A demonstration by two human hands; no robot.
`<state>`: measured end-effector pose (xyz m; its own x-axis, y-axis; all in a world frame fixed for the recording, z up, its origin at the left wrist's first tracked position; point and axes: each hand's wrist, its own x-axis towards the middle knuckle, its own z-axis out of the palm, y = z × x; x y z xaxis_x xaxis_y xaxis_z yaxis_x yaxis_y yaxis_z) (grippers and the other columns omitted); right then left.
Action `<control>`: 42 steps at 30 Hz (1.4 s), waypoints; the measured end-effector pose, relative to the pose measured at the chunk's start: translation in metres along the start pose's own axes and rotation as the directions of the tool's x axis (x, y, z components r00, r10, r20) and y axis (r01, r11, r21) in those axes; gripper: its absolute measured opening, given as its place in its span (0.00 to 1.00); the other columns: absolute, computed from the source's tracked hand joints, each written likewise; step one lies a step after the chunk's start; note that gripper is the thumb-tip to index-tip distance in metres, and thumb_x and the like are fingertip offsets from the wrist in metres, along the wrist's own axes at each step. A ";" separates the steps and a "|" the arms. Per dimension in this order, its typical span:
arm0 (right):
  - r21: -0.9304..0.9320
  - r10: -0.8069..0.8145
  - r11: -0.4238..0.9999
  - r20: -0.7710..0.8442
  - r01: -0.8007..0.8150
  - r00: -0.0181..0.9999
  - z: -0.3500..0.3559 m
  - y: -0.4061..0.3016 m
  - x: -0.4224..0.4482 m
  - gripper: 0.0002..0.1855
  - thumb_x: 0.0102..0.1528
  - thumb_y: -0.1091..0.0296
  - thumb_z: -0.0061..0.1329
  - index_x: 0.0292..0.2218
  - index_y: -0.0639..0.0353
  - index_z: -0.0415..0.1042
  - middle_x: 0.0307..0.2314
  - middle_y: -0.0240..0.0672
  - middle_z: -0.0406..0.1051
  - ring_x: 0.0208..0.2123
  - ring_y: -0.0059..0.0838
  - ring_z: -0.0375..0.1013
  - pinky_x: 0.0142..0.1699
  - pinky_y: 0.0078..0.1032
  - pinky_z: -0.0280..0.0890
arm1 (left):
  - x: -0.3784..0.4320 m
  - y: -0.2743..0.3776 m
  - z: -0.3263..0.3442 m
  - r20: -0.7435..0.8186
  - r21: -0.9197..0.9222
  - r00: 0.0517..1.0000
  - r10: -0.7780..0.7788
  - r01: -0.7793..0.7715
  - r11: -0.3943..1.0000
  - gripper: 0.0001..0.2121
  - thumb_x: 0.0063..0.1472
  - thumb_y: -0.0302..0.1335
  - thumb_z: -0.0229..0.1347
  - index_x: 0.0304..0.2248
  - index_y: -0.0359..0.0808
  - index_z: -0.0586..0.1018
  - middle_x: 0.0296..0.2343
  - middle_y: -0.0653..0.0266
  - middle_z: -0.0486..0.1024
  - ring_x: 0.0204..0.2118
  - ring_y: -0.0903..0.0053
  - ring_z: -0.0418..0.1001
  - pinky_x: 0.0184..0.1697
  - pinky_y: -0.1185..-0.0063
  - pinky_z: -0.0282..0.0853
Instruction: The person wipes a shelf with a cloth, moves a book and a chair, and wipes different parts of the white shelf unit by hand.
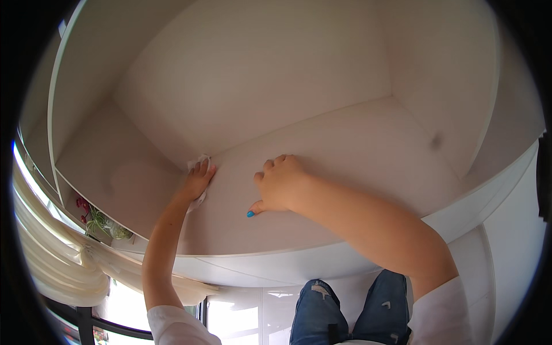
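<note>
My left hand point(199, 181) lies on a crumpled white cloth or tissue point(200, 202), pressed flat at the back left corner of a pale cabinet compartment. Its fingers point towards the corner, and part of the cloth is hidden beneath them. My right hand point(278, 183) rests with curled fingers on the compartment's bottom panel point(345, 159), right of the left hand. Its thumb, with a blue nail, sticks out towards the front edge. Nothing shows in the right hand, though its palm is hidden.
Side walls point(440, 77) and a back panel point(267, 73) enclose the compartment. Beyond its left edge are a plant with red flowers point(97, 222), a cream curtain point(60, 254) and a bright window. White cabinet fronts point(267, 267) lie below the front edge, near my knees in jeans.
</note>
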<state>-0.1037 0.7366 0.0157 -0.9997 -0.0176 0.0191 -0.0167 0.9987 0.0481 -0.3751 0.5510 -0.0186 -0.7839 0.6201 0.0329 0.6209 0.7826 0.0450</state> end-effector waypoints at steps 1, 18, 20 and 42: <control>-0.015 0.011 1.000 -0.009 -0.011 1.000 0.004 0.004 0.000 0.40 0.48 0.30 0.33 0.47 0.59 0.63 0.44 0.45 0.62 0.47 0.41 0.61 0.48 0.33 0.57 | -0.001 0.026 -0.001 0.031 -0.020 0.999 0.040 -0.039 0.999 0.33 0.59 0.53 0.28 0.57 0.38 0.48 0.56 0.53 0.43 0.59 0.61 0.40 0.59 0.70 0.37; 0.089 0.353 0.924 -0.569 -0.371 0.743 0.006 0.037 0.024 0.06 0.43 0.66 0.50 0.26 0.55 0.71 0.22 0.32 0.72 0.29 0.29 0.70 0.31 0.26 0.61 | -0.022 0.215 -0.024 0.315 -0.420 0.818 0.481 -0.334 0.844 0.28 0.56 0.44 0.42 0.54 0.41 0.55 0.56 0.56 0.46 0.59 0.60 0.40 0.58 0.70 0.44; 0.082 0.389 0.911 -0.500 -0.404 0.774 0.007 0.041 0.020 0.08 0.44 0.66 0.49 0.29 0.55 0.71 0.26 0.33 0.72 0.32 0.29 0.70 0.32 0.26 0.61 | -0.014 0.206 -0.018 0.225 -0.386 0.835 0.502 -0.396 0.833 0.27 0.57 0.43 0.40 0.54 0.42 0.56 0.56 0.57 0.46 0.59 0.62 0.40 0.59 0.70 0.42; 0.113 0.342 0.938 -0.119 -0.329 0.932 0.006 0.045 0.002 0.19 0.54 0.53 0.41 0.39 0.58 0.69 0.35 0.35 0.69 0.40 0.33 0.66 0.40 0.29 0.64 | -0.041 -0.036 -0.002 -0.010 -0.273 0.995 0.097 -0.096 0.957 0.27 0.61 0.46 0.34 0.57 0.45 0.51 0.58 0.61 0.41 0.61 0.67 0.35 0.60 0.73 0.32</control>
<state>-0.1069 0.7820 0.0119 -0.9353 0.3191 0.1528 0.3112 0.9475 -0.0738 -0.3655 0.4976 -0.0194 -0.7198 0.6925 0.0474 0.6693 0.6743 0.3121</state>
